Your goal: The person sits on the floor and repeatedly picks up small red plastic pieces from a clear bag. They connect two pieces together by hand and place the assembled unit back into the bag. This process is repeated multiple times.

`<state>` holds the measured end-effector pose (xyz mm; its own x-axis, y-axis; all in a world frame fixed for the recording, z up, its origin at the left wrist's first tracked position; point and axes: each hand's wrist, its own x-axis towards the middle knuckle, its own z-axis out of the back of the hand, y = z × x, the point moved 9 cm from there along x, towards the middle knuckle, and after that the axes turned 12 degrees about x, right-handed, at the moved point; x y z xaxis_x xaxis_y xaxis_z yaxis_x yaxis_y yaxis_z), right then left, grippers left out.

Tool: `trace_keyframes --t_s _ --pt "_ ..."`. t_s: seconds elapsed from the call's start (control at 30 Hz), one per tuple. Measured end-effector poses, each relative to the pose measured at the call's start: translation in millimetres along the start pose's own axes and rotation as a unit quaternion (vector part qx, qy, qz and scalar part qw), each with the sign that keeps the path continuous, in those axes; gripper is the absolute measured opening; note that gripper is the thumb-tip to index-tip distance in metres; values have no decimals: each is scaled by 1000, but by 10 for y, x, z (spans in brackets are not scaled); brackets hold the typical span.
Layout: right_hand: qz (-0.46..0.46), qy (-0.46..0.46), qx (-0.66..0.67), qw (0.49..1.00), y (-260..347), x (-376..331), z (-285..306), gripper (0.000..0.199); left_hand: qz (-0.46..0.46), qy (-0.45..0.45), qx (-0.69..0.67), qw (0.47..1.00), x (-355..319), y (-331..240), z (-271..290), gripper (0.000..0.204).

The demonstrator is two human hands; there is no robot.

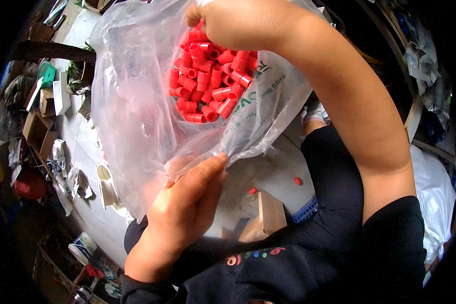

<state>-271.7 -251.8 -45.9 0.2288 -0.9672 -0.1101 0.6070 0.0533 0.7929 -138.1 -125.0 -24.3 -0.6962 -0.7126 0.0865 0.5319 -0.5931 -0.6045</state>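
Observation:
A large translucent plastic bag with green print lies open in front of me. Inside it is a heap of short red plastic tube fittings, many with a visible hollow end. My left hand pinches the bag's near rim, thumb on top, and the film bunches at its fingertips. Stretched across to the far side, my right hand is curled closed at the bag's far rim, just above the red fittings. Its fingertips are partly hidden, and white film shows beside it at the top edge.
Two small red pieces lie on the pale floor near a wooden block and a blue mesh item. Left are a white container, a tub and scattered clutter. A white plastic sack stands at my right.

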Motion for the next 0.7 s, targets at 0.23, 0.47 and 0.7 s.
trace_keyframes --t_s 0.23,0.47,0.7 --pt "-12 17 -109 994 -213 96 -346 21 -2 7 -15 1000 -5 -14 -17 26" --pt "-43 53 -87 994 -330 229 -437 21 -28 -12 14 999 -3 -20 -2 26" --pt "-162 140 124 969 -564 142 -438 22 -15 -27 -7 999 20 -26 32 27"
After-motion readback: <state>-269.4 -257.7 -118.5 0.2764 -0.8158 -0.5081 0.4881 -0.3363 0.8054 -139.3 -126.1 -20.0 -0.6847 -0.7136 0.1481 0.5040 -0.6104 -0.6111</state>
